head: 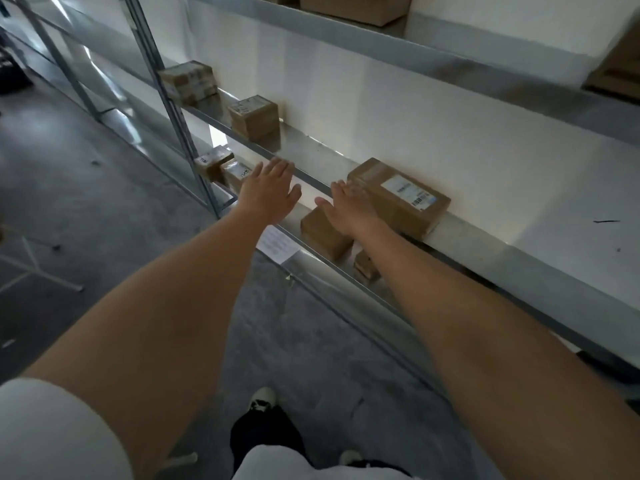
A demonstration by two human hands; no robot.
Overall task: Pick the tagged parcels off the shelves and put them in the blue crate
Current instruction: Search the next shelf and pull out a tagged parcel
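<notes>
Grey metal shelving (311, 157) runs along a white wall over a grey concrete floor (86, 202). On its middle level lies the long brown cardboard parcel with a white barcode label (398, 197), flat, its far side close to the wall; the label print is too small for us to read. We reach toward it with both hands spread open and holding nothing: our right hand (349, 209) has its fingertips at the parcel's near end, though we cannot tell if they touch, and our left hand (272, 192) hovers apart over the shelf's front edge. Our right hand and forearm partly hide a plain brown box (323, 233) on the level below, beside a white paper sheet (277, 244) with illegible writing. Farther along sit a small square labelled box (254, 116) and a taped one (188, 79). Boxes on the top level are cut off by the frame.
</notes>
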